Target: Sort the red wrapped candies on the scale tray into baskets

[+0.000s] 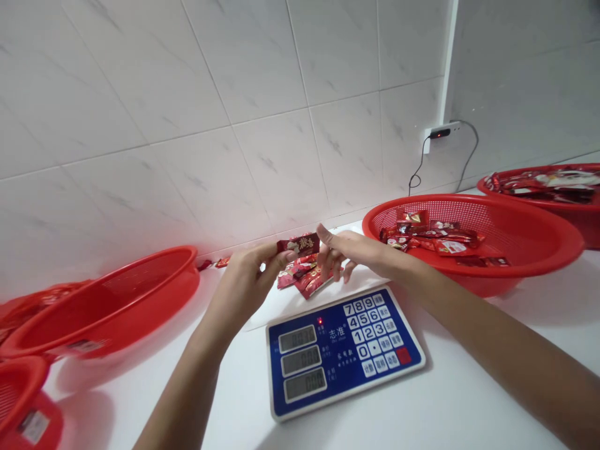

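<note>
My left hand [244,281] pinches a small dark red snack packet [299,243] by its left end and holds it above the scale platform. My right hand [349,251] reaches in from the right with its fingers curled at the packet's other end, over a small pile of red packets [302,277] that lies on the white platform of the electronic scale [344,347]. The scale's blue panel carries a keypad and three displays, with a red light lit.
A red mesh basket [529,262] with several packets stands at the right, another [581,212] behind it. An empty-looking red basket [107,306] leans at the left, more red baskets [23,400] below it. A stray packet [222,262] lies by the tiled wall. A plug and cable [440,134] hang at a wall socket.
</note>
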Demonstrator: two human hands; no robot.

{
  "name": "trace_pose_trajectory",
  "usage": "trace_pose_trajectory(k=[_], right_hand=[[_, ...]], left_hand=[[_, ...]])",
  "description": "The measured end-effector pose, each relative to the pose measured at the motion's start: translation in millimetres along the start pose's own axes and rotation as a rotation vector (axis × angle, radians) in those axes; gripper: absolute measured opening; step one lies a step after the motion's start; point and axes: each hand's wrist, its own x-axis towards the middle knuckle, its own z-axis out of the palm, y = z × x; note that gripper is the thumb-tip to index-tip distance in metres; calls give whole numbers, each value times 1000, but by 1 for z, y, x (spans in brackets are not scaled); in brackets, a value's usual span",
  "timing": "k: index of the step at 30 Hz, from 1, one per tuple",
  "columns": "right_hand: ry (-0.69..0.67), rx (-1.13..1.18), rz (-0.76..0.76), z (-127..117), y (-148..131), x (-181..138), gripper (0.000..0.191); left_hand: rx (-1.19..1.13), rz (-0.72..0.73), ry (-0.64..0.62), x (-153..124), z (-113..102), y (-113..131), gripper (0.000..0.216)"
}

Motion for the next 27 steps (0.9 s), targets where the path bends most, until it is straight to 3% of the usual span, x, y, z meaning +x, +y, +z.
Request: trace_pose_trajectory(k=[2, 5, 8, 13, 16, 19, 22, 24, 27], right_hand=[[-65, -2, 63, 2, 2, 1, 76], [-102, 91, 26, 8, 7, 4, 66], [-108, 131, -16, 12, 9, 8, 62], [-25, 173, -53, 13, 10, 11, 48], [40, 226, -87, 12, 10, 12, 35], [17, 238, -125, 13, 11, 11, 31], [-26, 155, -206, 13, 14, 11, 33], [-27, 35, -246, 9, 16, 11, 37], [74, -89, -266, -1, 16, 9, 37]], left_hand=[[21, 37, -52, -1, 1, -2, 30], [55, 117, -117, -2, 6, -5, 23], [197, 181, -82, -2, 9, -4, 22], [484, 191, -140, -2, 10, 6, 19], [340, 36, -122, -1, 11, 6, 22], [-79, -95, -142, 1, 13, -4, 37], [-390, -127, -204, 3, 13, -13, 41], [-364, -127, -205, 3, 11, -15, 37], [-143, -102, -205, 1, 7, -13, 35]])
